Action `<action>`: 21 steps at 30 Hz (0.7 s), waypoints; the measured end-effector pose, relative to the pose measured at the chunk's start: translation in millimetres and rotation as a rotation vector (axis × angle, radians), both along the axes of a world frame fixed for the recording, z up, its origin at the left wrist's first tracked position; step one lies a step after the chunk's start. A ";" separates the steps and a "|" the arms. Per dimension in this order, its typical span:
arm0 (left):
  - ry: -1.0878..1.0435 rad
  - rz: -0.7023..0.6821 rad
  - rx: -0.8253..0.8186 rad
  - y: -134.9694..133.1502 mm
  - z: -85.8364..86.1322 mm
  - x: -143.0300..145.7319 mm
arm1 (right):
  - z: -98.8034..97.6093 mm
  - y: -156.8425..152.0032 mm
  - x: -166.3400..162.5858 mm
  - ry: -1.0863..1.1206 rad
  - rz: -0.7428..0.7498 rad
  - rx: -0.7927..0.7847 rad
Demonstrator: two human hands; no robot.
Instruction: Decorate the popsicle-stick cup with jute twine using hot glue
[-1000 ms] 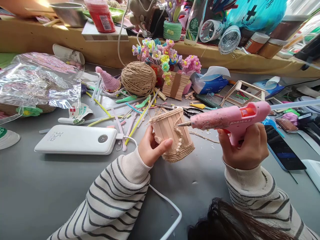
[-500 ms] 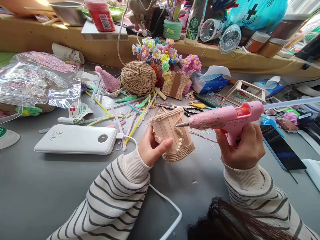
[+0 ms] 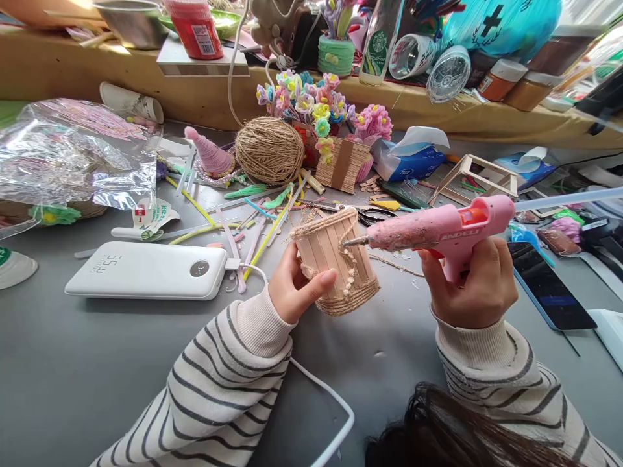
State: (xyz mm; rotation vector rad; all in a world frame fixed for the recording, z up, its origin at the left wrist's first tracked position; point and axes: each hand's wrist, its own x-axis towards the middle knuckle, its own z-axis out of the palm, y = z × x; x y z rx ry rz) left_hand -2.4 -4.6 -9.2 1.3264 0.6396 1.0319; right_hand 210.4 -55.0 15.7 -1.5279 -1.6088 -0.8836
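My left hand (image 3: 298,285) is closed round the left side of a small pot made of wooden craft sticks (image 3: 324,263), held tilted above the table. Twine wraps the pot's rim and base, and a line of twine with small pale beads or blobs (image 3: 349,272) runs down its side. In my right hand (image 3: 470,285) is a pink hot glue gun (image 3: 438,228), gripped by its handle. The gun's metal nozzle points left and meets or nearly meets the twine on the pot. A clear glue stick (image 3: 569,198) juts from its back.
A white power bank (image 3: 146,271) with a cable lies left on the grey table (image 3: 121,376). Behind the pot are a ball of twine (image 3: 269,150), scissors (image 3: 377,215), pipe cleaners and fuzzy flowers (image 3: 311,97). A phone (image 3: 549,285) lies right. Jars and cups line the ledge (image 3: 195,91).
Hardly anything differs. Both hands, the pot and the glue gun keep nearly the same place, with the nozzle still at the twine.
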 end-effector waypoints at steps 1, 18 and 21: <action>0.000 0.000 0.002 0.2 -0.1 -0.1 | -0.3 -0.2 0.2 -0.009 -0.005 0.009; 0.005 0.028 -0.104 -0.5 -1.2 0.2 | -2.2 -0.8 6.4 -0.008 0.051 0.066; 0.010 0.034 -0.092 -0.1 -1.3 0.1 | -2.2 0.2 7.1 0.001 0.062 0.080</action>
